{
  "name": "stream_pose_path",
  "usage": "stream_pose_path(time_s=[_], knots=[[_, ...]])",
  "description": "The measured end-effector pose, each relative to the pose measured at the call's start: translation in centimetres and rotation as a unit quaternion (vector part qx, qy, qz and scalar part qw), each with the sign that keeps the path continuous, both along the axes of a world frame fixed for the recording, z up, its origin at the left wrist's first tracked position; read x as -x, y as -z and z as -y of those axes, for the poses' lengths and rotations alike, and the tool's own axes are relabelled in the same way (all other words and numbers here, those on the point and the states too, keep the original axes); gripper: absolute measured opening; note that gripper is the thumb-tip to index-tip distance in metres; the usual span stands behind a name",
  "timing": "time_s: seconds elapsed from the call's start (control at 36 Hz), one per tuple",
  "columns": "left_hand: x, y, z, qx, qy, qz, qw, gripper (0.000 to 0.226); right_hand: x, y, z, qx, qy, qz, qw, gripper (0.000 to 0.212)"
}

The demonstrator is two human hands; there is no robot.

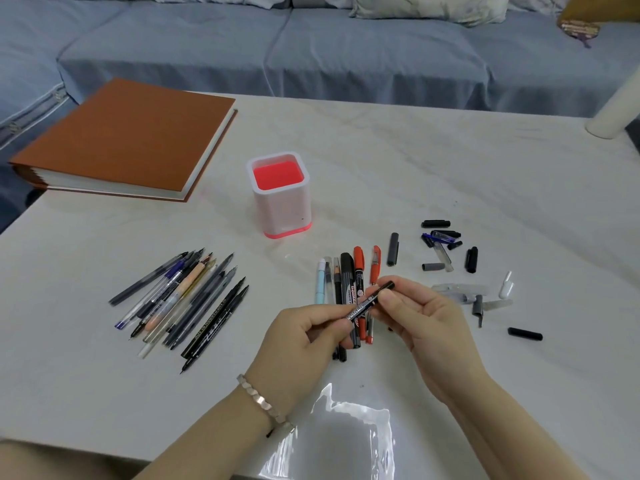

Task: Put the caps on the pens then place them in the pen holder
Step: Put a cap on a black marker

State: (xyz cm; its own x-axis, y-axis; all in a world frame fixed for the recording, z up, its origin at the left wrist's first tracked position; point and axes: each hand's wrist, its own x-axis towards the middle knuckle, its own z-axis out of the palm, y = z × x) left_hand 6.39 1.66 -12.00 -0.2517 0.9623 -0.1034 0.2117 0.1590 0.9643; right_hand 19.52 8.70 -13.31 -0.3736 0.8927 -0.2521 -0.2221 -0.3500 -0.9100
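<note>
Left hand pinches the lower end of a slim black pen; right hand grips its upper end, fingertips closed on the black cap end. Pen is tilted, held just above the table, in front of the holder.

Holder: square white tube, rounded corners, matte walls, red-orange base and inside. Nothing visible in it.

Front-left of holder: loose pile of uncapped pens, mostly black, grey, clear plastic, one peach barrel. Directly in front of holder, under the hands: capped pens in a row, two with red caps, one pale blue. Front-right of holder: scattered caps, black, grey, clear, short cylinders.

Far left of holder: thick brown binder, cloth-like cover. Table is white, faint marble veining, glossy.
</note>
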Motion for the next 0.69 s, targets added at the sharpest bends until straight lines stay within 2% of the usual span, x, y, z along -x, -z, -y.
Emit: stream_pose_path(time_s=[0.08,0.14,0.28,0.39,0.44,0.5,0.56,0.64,0.69], knots=[[0.6,0.7,-0.1,-0.031,0.007,-0.094,0.995,0.038,0.2,0.2,0.2,0.005,0.011,-0.007,1.0,0.013],[1.1,0.7,-0.3,-0.043,0.008,-0.125,0.991,0.038,0.4,0.2,0.4,0.012,0.02,-0.018,1.0,0.014],[1.8,0.6,-0.9,-0.053,0.004,-0.121,0.991,0.043,1.3,-0.3,0.4,0.014,0.025,-0.033,0.999,0.016],[2.1,0.8,-0.9,-0.058,-0.01,-0.108,0.992,0.03,2.0,-0.6,0.1,0.018,-0.012,-0.013,1.0,0.014],[2.6,1.1,-0.9,-0.045,-0.021,-0.134,0.99,0.021,2.2,-0.6,-0.1,0.014,-0.009,-0.002,1.0,0.013],[3.4,1.8,-0.8,-0.01,-0.032,-0.186,0.982,0.02,2.0,-0.7,-0.6,0.002,0.028,0.014,1.0,0.012],[4.2,2.6,-0.6,0.056,-0.031,-0.237,0.969,0.031,1.3,-0.9,-1.3,-0.022,0.082,0.042,0.996,0.015],[4.8,3.6,0.5,0.184,0.016,-0.296,0.937,0.038,0.2,-1.2,-2.6,-0.054,0.144,0.079,0.985,0.021],[4.5,4.0,1.2,0.23,0.058,-0.329,0.914,0.034,-0.3,-1.2,-3.2,-0.072,0.17,0.105,0.977,0.02]])
